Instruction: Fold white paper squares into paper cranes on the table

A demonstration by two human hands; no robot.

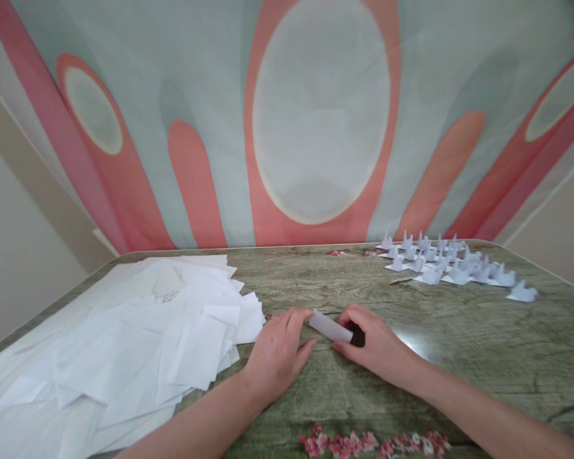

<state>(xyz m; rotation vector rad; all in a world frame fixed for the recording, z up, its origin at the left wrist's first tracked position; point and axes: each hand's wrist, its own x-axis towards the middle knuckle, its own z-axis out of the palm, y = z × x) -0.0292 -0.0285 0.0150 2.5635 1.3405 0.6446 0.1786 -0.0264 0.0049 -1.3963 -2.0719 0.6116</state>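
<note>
Touching upper-left end of folded white paper strip [331,326]: fingers of left hand [275,350], partly open, thumb apart from index. Right hand [375,341]: fingers curled in C about strip's lower-right end, thumb below; firm pinch or light touch, cannot tell. Strip tilted, between hands over wood-patterned surface [287,280]. Left side: loose heap of white paper sheets [201,350], overlapping. Far right: folded paper birds [459,273] in rows, one slightly apart.

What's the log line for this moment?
left hand: at left end of folded paper; right hand: at right end; white sheets: left; paper birds: back right
</note>
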